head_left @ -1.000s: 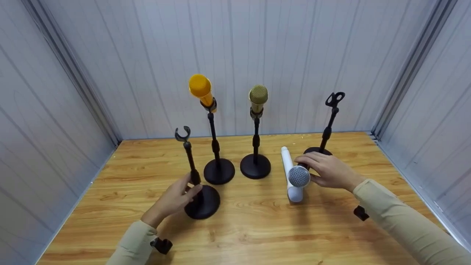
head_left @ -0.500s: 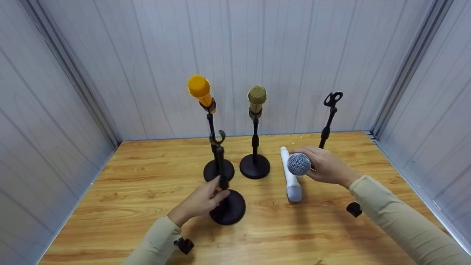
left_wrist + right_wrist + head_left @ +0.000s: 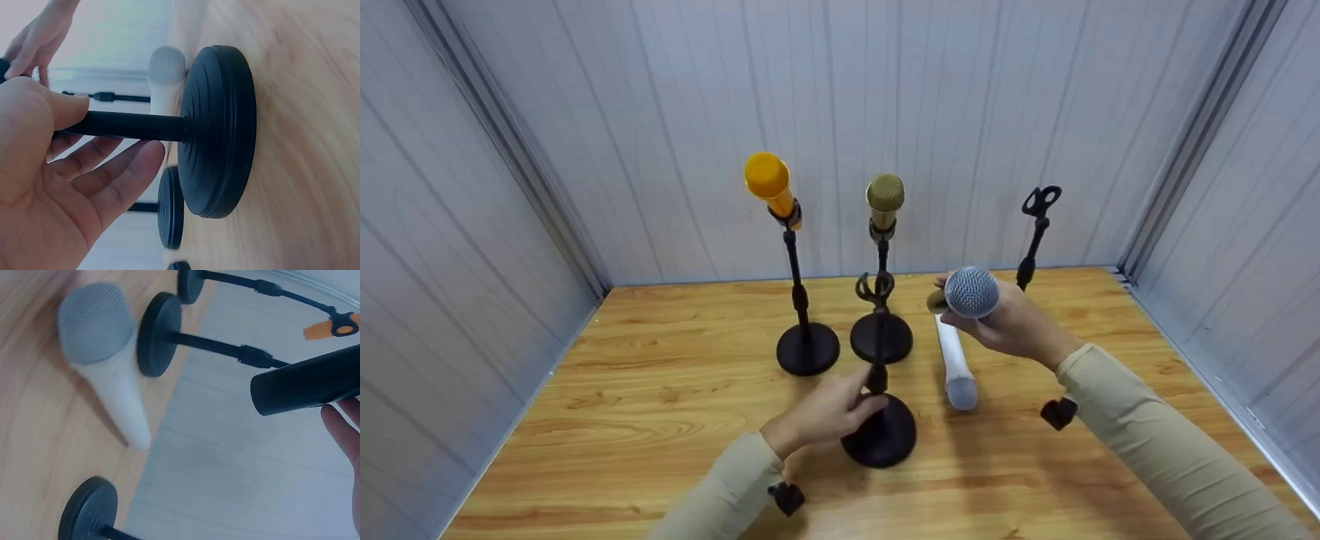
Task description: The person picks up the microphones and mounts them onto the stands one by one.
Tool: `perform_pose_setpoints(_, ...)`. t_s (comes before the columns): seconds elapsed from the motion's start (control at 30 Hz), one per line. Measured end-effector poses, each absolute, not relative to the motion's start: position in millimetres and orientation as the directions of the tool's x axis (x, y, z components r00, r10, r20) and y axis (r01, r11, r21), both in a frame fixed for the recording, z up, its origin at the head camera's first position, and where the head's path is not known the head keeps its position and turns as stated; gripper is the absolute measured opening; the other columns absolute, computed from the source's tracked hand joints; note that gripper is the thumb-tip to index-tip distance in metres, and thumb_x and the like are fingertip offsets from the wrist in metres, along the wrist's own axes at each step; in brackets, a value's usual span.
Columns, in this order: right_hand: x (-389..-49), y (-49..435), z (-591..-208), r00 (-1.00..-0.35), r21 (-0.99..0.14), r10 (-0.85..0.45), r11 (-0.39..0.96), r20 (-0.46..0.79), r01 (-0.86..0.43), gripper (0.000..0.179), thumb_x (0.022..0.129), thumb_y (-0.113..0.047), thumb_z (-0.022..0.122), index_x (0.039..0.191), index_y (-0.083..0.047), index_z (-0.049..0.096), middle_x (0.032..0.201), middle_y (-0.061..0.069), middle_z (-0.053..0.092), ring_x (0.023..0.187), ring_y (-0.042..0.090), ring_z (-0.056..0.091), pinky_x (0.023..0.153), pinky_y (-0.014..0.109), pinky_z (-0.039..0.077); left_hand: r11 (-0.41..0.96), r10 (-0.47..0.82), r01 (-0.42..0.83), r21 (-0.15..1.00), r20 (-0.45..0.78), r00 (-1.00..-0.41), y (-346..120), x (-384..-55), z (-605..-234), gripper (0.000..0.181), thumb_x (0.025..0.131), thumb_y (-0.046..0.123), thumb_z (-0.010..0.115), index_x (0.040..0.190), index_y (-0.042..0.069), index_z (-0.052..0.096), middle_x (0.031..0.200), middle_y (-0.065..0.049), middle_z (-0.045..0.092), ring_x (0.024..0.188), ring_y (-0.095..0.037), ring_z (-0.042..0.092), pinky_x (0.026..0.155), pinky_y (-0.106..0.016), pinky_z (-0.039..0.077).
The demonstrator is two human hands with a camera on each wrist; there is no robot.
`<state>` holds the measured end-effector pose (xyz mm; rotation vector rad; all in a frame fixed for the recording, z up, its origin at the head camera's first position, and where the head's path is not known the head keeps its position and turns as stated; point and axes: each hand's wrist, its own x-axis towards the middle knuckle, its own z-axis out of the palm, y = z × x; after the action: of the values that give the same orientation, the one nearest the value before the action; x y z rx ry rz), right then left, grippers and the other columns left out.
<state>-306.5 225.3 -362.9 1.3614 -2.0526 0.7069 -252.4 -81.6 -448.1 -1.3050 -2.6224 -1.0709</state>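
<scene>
1. Two hands work at once; nearest, the left hand (image 3: 829, 409) has thumb and fingers wrapped round the lower pole of a black desktop microphone stand (image 3: 879, 349). Its round base sits just below those fingers; whether it touches the wooden table (image 3: 660, 360) I cannot tell. Its clip (image 3: 875, 289), above them, is empty.
2. Just beyond, the right hand (image 3: 1016, 319) grips a black-bodied microphone with a silver grille (image 3: 971, 292), raised above a white microphone (image 3: 958, 371) lying below its fingers.
3. The step in hand looks like bringing stand and microphone together. The next move probably calls for lining the handle up with the clip and pressing it in while the left fingers steady the pole.
4. Farther off, past both hands' fingers, a gold microphone (image 3: 885, 199) and an orange microphone (image 3: 769, 184) sit clipped on stands; beyond the right fingers stands an empty-clipped stand (image 3: 1036, 240).
</scene>
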Motion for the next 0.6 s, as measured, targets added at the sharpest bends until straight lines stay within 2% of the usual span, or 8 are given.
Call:
perform_pose_setpoints(0.13,-302.8,214.2,-352.1,-0.345,-0.213,-0.592,0.283,0.728,-0.935,0.056,0.083,0.008,0.079,0.135,0.003,0.057,0.131,0.014,0.063,0.118,0.032,0.063,0.103,0.030,0.047,0.414,0.726,0.725,0.549,0.281,-0.628,-66.5,-252.0,-447.2,0.055,0.108,0.028,0.052,0.156,0.010,0.033,0.098,0.000,0.066,0.085,-0.008,0.065,0.073,-0.023,0.052)
perform_pose_setpoints(0.2,-301.3,208.8,-346.0,-0.360,-0.269,-0.574,0.240,0.736,-0.933,0.056,0.085,0.009,0.077,0.136,0.004,0.055,0.133,0.014,0.062,0.120,0.034,0.061,0.105,0.030,0.046,0.413,0.737,0.735,0.538,0.278,-0.617,-59.8,-251.8,-447.0,0.058,0.108,0.028,0.052,0.159,0.010,0.029,0.099,0.000,0.065,0.086,-0.008,0.064,0.075,-0.024,0.053)
perform_pose_setpoints(0.3,-298.7,202.6,-335.9,-0.379,-0.347,-0.538,0.165,0.753,-0.923,0.056,0.087,0.013,0.072,0.139,0.004,0.052,0.135,0.015,0.061,0.120,0.035,0.061,0.103,0.032,0.048,0.414,0.746,0.747,0.520,0.277,-0.606,-50.3,-252.0,-446.7,0.049,0.108,0.026,0.051,0.152,0.010,0.038,0.100,0.001,0.064,0.089,-0.009,0.064,0.078,-0.026,0.054)
perform_pose_setpoints(0.4,-295.9,196.8,-324.5,-0.386,-0.395,-0.503,0.094,0.774,-0.914,0.055,0.092,0.012,0.066,0.143,0.004,0.048,0.137,0.016,0.060,0.123,0.033,0.060,0.101,0.037,0.050,0.412,0.750,0.751,0.515,0.277,-0.601,-44.0,-253.3,-446.8,0.033,0.108,0.024,0.052,0.138,0.013,0.048,0.101,0.002,0.062,0.092,-0.010,0.063,0.081,-0.027,0.053)
perform_pose_setpoints(0.5,-293.3,192.6,-313.5,-0.387,-0.418,-0.486,0.050,0.784,-0.907,0.051,0.098,0.006,0.061,0.146,0.004,0.044,0.140,0.014,0.058,0.127,0.031,0.058,0.100,0.039,0.051,0.414,0.749,0.748,0.519,0.273,-0.604,-39.2,-255.7,-446.8,0.023,0.107,0.023,0.053,0.128,0.013,0.051,0.099,0.003,0.060,0.090,-0.009,0.060,0.080,-0.026,0.052)
perform_pose_setpoints(0.6,-292.4,187.8,-306.7,-0.371,-0.406,-0.483,0.033,0.794,-0.913,0.050,0.098,0.001,0.063,0.145,0.005,0.045,0.139,0.014,0.059,0.127,0.032,0.058,0.102,0.040,0.050,0.409,0.749,0.743,0.530,0.270,-0.605,-35.8,-257.7,-446.1,0.015,0.107,0.022,0.053,0.119,0.012,0.052,0.098,0.003,0.058,0.088,-0.009,0.060,0.078,-0.024,0.051)
